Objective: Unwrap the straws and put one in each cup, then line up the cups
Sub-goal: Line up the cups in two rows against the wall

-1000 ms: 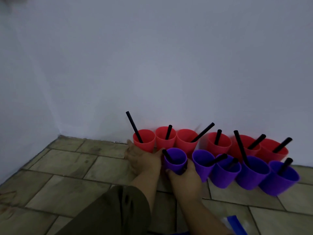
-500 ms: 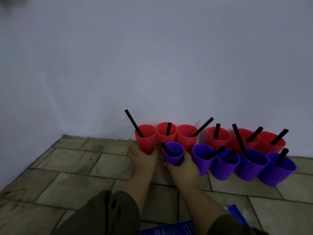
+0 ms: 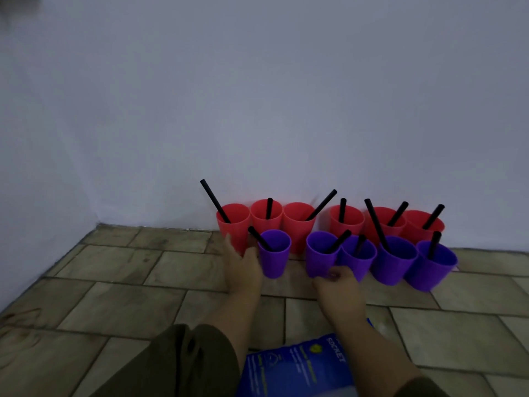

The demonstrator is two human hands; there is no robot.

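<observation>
I see bare floor [image 3: 120, 285] left of red cups [image 3: 297, 224]; wall [image 3: 257, 110] tight behind them; gap between two leftmost purple cups [image 3: 274, 259].

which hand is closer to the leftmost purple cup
Left. The left hand, gripping the leftmost red cup, abuts the leftmost purple cup; the right hand is apart, gripping the second purple cup.

Single wide-angle view, worn on the head, looking forward and down across a tan stone-tiled floor [image 3: 120, 305] toward a plain pale wall [image 3: 257, 110]. Close, within arm's reach of red plastic cups [image 3: 297, 224] and purple plastic cups [image 3: 392, 262], framed centre-right.
</observation>
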